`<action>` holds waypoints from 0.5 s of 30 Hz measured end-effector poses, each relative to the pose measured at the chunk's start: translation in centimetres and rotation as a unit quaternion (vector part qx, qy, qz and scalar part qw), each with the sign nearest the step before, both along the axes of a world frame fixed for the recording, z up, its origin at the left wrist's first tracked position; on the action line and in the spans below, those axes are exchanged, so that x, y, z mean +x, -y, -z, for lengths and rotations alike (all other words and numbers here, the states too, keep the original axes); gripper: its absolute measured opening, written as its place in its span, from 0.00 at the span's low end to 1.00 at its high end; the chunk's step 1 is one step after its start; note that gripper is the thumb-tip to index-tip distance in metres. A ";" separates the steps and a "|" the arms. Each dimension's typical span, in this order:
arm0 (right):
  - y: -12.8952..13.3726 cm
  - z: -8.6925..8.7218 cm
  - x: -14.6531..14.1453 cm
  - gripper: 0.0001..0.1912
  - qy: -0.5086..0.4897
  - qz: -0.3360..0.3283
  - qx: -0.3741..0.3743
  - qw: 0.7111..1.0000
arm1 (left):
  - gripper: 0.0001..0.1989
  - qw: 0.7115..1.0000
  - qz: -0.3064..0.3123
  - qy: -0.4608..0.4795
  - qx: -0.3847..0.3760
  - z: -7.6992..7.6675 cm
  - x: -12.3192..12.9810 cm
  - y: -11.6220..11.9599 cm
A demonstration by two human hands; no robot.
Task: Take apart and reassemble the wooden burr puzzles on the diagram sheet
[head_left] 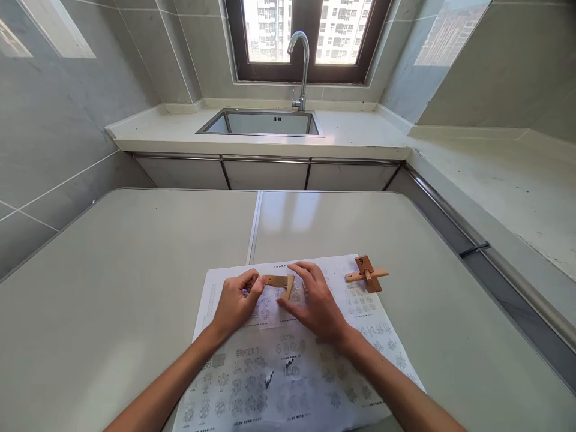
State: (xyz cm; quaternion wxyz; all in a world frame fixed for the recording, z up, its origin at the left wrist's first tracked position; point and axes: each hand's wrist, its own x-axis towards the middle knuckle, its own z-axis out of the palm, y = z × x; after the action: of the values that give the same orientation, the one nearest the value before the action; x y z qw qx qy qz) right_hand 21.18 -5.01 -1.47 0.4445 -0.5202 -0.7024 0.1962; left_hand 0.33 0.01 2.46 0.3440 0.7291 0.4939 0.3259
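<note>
My left hand [239, 301] is closed on the left end of a flat wooden puzzle piece [275, 280], pinched between thumb and bent fingers. At its right end, a shorter wooden piece [288, 288] stands crosswise, touching it. My right hand [317, 305] is beside this crosspiece with fingers stretched out and the thumb apart; the thumb tip is close to its lower end. Whether that thumb touches the wood, I cannot tell. Both hands are over a printed sheet [252, 399] covered with small diagrams. On its upper right edge sit joined wooden pieces [368, 274], one marked with a dark character.
The sheet lies on a pale folding table [112, 270] with a seam down its middle. Beyond it, a white counter [360, 129] holds a sink [265, 124] and a tall faucet [305, 72] under a window. Another counter [508, 180] runs along the right, and a tiled wall [58, 132] stands left.
</note>
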 end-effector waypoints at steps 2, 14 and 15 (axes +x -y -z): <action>0.1 -0.4 0.0 0.25 -0.027 -0.007 0.031 0.999 | 0.21 1.000 0.009 -0.020 0.022 0.1 0.1 0.1; 0.6 -1.1 -0.5 0.14 0.067 -0.023 0.206 0.976 | 0.23 0.999 0.026 -0.009 -0.032 0.8 0.3 0.3; 0.6 -1.1 -0.5 0.14 0.073 -0.021 0.218 0.973 | 0.23 0.998 0.026 -0.002 -0.049 0.8 0.4 0.3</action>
State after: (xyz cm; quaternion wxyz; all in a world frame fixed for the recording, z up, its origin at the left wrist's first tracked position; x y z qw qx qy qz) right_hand 20.69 -5.60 -0.37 0.4908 -0.4089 -0.7693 0.0094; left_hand 0.74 -0.26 1.69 0.3865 0.7248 0.4907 0.2906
